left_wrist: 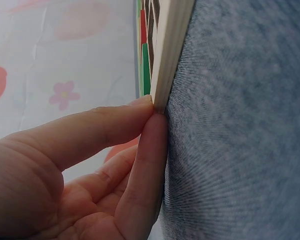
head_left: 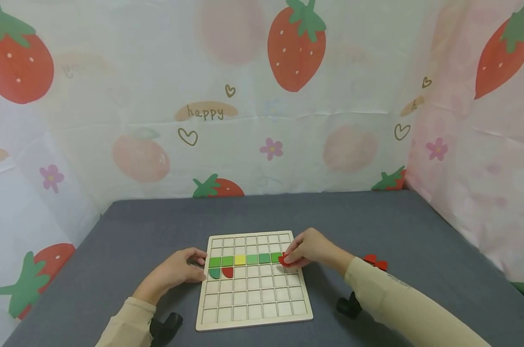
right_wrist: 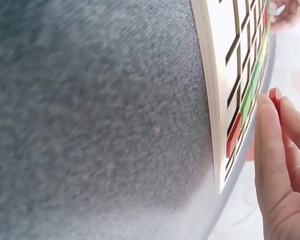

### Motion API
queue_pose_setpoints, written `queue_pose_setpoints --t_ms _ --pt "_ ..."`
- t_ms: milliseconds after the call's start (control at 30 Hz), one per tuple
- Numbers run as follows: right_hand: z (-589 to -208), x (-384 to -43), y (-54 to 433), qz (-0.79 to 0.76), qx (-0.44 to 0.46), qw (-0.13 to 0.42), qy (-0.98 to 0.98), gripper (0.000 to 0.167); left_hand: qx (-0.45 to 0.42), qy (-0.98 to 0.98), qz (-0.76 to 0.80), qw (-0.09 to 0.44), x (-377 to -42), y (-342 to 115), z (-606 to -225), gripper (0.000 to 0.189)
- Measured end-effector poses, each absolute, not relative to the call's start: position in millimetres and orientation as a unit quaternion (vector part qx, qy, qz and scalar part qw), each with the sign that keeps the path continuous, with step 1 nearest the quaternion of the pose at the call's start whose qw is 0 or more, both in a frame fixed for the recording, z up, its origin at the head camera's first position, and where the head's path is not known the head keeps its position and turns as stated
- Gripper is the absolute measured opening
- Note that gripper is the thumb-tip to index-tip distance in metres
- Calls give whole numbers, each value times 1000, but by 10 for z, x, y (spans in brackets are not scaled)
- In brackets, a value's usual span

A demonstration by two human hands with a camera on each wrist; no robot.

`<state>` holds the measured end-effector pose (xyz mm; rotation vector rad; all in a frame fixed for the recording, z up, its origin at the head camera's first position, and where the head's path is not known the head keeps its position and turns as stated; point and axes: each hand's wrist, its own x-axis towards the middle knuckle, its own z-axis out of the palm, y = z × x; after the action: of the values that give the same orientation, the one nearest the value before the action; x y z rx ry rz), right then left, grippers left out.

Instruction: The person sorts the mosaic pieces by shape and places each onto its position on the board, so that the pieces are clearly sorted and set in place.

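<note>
A pale wooden grid board (head_left: 253,299) lies on the table between the hands. My left hand (head_left: 179,270) is at its left side; in the left wrist view, thumb and finger pinch the board's edge (left_wrist: 171,55). My right hand (head_left: 316,250) is over the right side, pinching a small red piece (right_wrist: 274,95) between thumb and fingertip above the surface. One row holds green tiles, a yellow tile (head_left: 240,260) and, at its right end, a red tile (right_wrist: 234,136). In the row nearer me sit a rounded green piece (head_left: 214,273) and a rounded red piece (head_left: 228,272).
Loose red pieces (head_left: 380,265) lie on the grey cloth right of the board, partly behind the right forearm. A strawberry-printed curtain (head_left: 253,144) stands behind the table and along both sides. Black wrist mounts (head_left: 348,306) hang below both sleeves.
</note>
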<state>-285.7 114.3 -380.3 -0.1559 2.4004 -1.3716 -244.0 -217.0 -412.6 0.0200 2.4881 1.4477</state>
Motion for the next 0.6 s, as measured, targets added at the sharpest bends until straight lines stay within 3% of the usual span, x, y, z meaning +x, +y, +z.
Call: queue_pose_setpoints --t_ms 600 --pt "-3827 -2874 844 -496 -70 201 842 9 11 855 502 129 -2444 -2170 -4132 57"
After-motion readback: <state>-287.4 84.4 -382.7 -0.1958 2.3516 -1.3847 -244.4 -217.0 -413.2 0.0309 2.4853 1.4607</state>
